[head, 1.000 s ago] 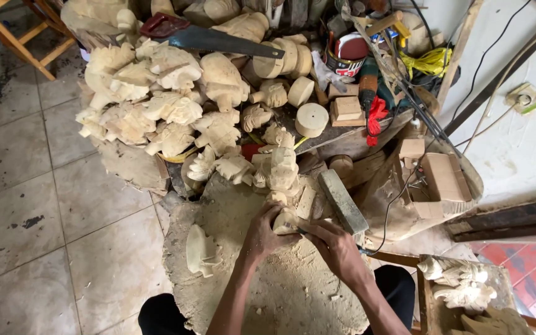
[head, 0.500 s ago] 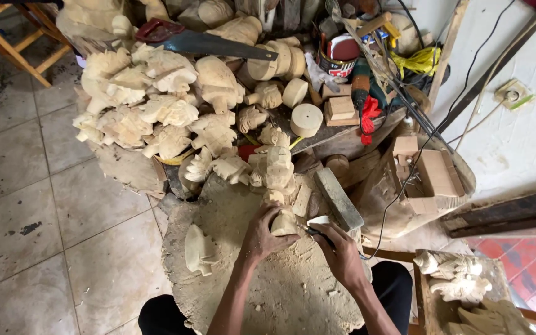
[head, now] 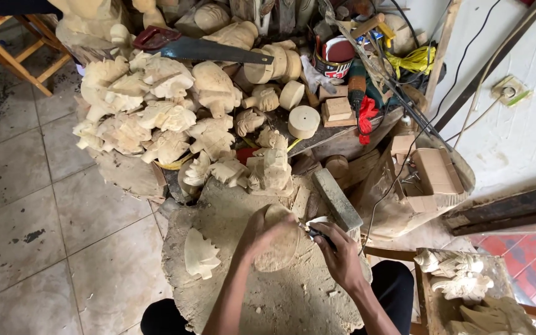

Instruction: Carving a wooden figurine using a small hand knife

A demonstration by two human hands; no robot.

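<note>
A pale wooden carving (head: pixel 278 245) is gripped by the left hand (head: pixel 262 232), whose fingers are wrapped around its upper end, and it is pressed against the round stump block (head: pixel 231 211) just past the centre of the head view, at about five o'clock. At three o'clock from the carving, a small dark-handled carving knife (head: pixel 315 233) is pinched by the right hand (head: pixel 341 253), the fingers pressed together around the handle; the tip cannot be made out against the wood.

The main hazard is judged to be a slip of the blade: the cutting end is aimed toward the left hand, which lies touching the workpiece, so a fingertip could be nicked if the tool is pushed too hard or catches the grain. The rounded carving could also be rolled under pressure, since it rests on an uneven, chip-strewn surface. A thin detail might be split off if too deep a cut is taken.

At nine o'clock from the left hand, a finished leaf-shaped piece (head: pixel 200 253) lies near the block's edge and could be knocked to the tiled floor (head: pixel 63 236) by the forearm. At one o'clock, a grey sharpening stone (head: pixel 336 200) is propped just beside the right hand and might be dislodged.
</note>
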